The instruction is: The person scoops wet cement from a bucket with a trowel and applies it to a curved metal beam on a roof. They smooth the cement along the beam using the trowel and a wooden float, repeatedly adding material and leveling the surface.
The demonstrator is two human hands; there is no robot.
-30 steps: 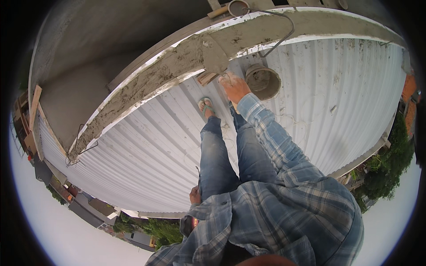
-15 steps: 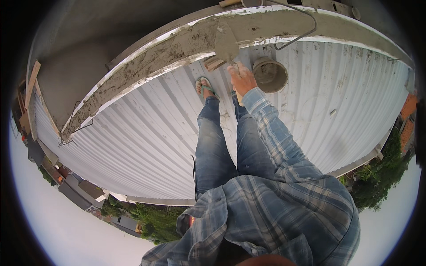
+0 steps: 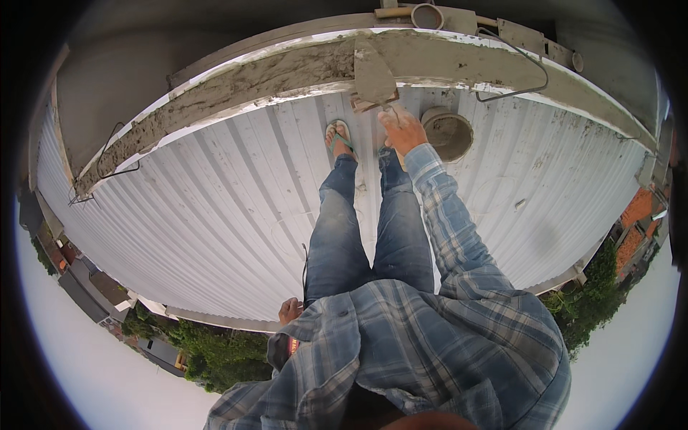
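My right hand (image 3: pixel 403 131) is closed round the handle of a trowel (image 3: pixel 373 74), just left of a bucket (image 3: pixel 466 154) with grey mortar inside. The trowel's mortar-smeared, pointed blade lies over the top of a long ledge (image 3: pixel 287 70) coated in wet mortar. Left of the blade the coat looks rough; to the right it is smoother. A small wooden piece (image 3: pixel 363 105) shows by the ledge's near edge, partly behind the blade. Low beside my left hip, my left hand (image 3: pixel 290 310) shows in part, fingers curled, with nothing visible in them.
I stand in sandals on a ribbed, pale metal roof (image 3: pixel 236 193). Bent metal rods stick out at the ledge's right (image 3: pixel 527 92) and left (image 3: pixel 107 154). Beyond the ledge are boards and a round pot (image 3: pixel 427 16). Trees (image 3: pixel 222 351) and houses show past the roof's edge.
My left hand has come into view beside my hip. The view has shifted, so the ledge and bucket sit lower in it. My right hand keeps hold of the trowel, its blade still over the ledge.
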